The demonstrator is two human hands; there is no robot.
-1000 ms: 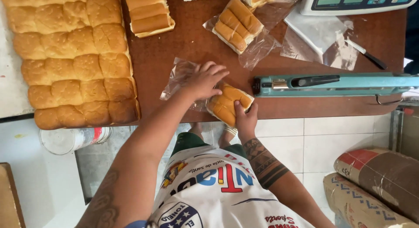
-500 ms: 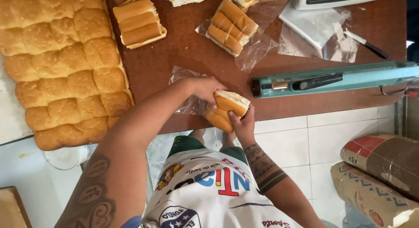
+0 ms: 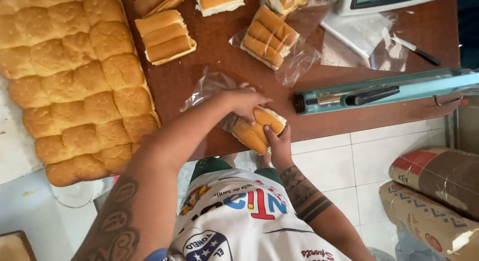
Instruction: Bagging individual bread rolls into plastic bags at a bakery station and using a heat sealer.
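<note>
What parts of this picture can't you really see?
Head view, the only one:
- The lower side of the block of buns is hidden by the left hand and right hand.
- The clear bag goes under the left hand, so its mouth cannot be made out.
- The scale is cut off by the top edge.
- The big slab of rolls runs past the left and top edges.
- The paper sacks are cut off by the right edge.

A large slab of joined golden rolls (image 3: 75, 86) fills the nine-to-eleven o'clock side of the brown table (image 3: 209, 71). At twelve lie cut roll blocks (image 3: 164, 36) and a bagged block (image 3: 269, 37). A teal bag sealer (image 3: 384, 91) sits at three, paper sacks (image 3: 434, 191) at four.
</note>
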